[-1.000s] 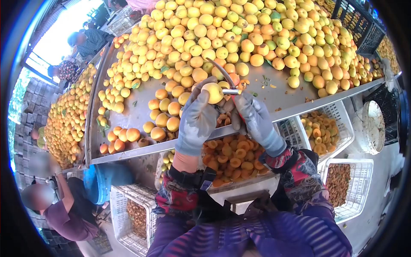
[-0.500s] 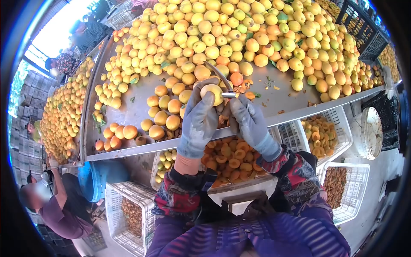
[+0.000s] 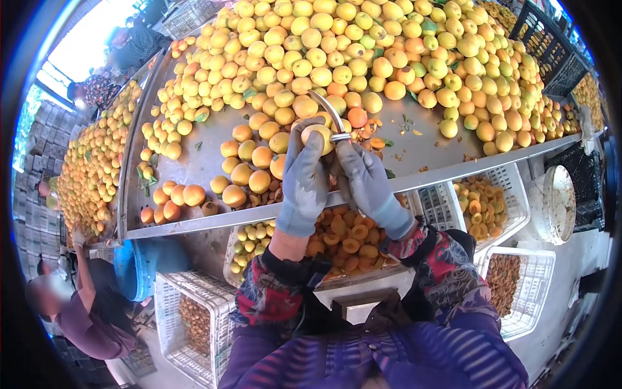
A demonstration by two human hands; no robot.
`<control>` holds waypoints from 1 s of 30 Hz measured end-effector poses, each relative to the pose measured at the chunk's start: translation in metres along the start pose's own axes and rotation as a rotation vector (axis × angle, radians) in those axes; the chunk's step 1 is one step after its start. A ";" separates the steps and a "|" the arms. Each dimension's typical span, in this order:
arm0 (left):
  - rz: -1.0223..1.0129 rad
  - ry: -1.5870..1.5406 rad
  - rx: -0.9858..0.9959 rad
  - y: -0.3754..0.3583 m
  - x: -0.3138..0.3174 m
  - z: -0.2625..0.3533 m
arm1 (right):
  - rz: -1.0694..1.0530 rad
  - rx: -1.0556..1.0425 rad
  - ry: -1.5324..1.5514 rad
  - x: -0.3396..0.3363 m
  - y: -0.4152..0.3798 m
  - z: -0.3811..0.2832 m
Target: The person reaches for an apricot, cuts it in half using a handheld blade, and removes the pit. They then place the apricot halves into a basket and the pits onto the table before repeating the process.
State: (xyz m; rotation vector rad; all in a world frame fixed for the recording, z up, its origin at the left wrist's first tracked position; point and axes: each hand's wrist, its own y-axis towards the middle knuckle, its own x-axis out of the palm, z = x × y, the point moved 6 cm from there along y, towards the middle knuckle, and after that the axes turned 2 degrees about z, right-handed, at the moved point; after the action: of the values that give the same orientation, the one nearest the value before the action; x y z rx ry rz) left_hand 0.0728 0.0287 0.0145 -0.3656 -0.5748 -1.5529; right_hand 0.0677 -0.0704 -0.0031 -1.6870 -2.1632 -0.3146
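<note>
In a grey glove, my left hand (image 3: 306, 181) is closed around a yellow apricot (image 3: 319, 139) just over the metal table's front edge. My right hand (image 3: 369, 181), also gloved, grips a curved knife (image 3: 332, 110) by its lower end. The blade arcs up and left above the fruit, and the metal collar touches or nearly touches the apricot's right side. Whole apricots (image 3: 285, 58) are heaped on the metal table (image 3: 437, 159) beyond both hands. Below them, halved apricots (image 3: 350, 236) lie in a container partly hidden by my wrists.
White crates (image 3: 188, 279) with brown pits stand at lower left and lower right. Another crate (image 3: 518, 198) holds halved fruit beside a white bucket (image 3: 558, 204). A blue barrel (image 3: 139, 269) stands left, near a person in a purple shirt (image 3: 97, 324). A black crate (image 3: 551, 52) is at upper right.
The knife's collar has moved left against the apricot, and my right hand has come closer to my left. The apricot is still in my left hand.
</note>
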 end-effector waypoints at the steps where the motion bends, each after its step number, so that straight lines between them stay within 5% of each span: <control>1: 0.021 -0.028 -0.012 0.001 0.001 -0.002 | 0.002 0.000 0.003 -0.001 0.003 0.003; 3: 0.043 -0.052 0.010 0.003 0.001 -0.004 | 0.108 -0.335 -0.313 -0.004 0.006 -0.009; 4: 0.063 -0.077 0.031 0.005 0.001 -0.004 | 0.115 -0.338 -0.310 -0.009 0.005 -0.012; 6: 0.070 -0.057 0.028 0.007 0.000 -0.004 | 0.200 -0.501 -1.151 -0.011 0.000 -0.031; 9: 0.041 -0.041 0.072 0.009 -0.005 0.003 | 0.449 -0.550 -1.493 -0.026 0.001 -0.039; 10: -0.003 -0.038 0.118 0.010 -0.007 0.009 | 0.444 -0.553 -1.491 -0.028 0.002 -0.042; 12: -0.051 -0.136 0.093 0.014 -0.006 0.011 | 0.287 -0.300 -0.640 -0.042 0.010 -0.038; 13: -0.104 -0.235 0.053 0.015 -0.002 0.009 | 0.284 -0.303 -0.642 -0.039 0.008 -0.037; 15: -0.126 -0.225 0.048 0.016 -0.003 0.011 | 0.142 -0.238 -0.146 -0.025 -0.003 -0.027; 19: -0.170 -0.201 0.048 0.011 0.003 0.017 | -0.085 -0.269 -0.188 -0.010 -0.016 -0.031; 30: -0.249 -0.212 0.017 0.011 0.004 0.013 | -0.086 -0.325 -0.444 -0.013 -0.015 -0.029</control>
State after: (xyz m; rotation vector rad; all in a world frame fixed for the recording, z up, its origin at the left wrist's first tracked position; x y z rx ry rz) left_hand 0.0816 0.0330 0.0289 -0.4626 -0.8223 -1.7586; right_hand 0.0608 -0.0969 0.0180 -1.9948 -2.6268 -0.3581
